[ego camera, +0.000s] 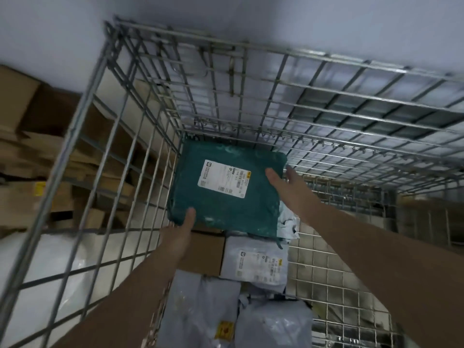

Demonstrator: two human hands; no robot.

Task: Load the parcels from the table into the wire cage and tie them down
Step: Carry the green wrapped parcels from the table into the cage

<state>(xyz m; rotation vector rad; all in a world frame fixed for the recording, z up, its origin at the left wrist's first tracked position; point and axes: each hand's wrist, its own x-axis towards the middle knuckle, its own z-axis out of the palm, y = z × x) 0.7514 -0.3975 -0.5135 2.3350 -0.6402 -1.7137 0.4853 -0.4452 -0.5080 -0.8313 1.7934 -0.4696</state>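
A flat teal parcel with a white label lies in the far left corner of the wire cage, on top of other parcels. My left hand grips its near left corner, thumb on top. My right hand holds its right edge, thumb on the top face and fingers past the edge. Beneath and nearer to me lie a brown box, a grey mailer with a label and two grey bags.
The cage's mesh floor shows bare on the right. The back wall of wire stands against a pale wall. Outside the left side are stacked cardboard boxes and a white bag.
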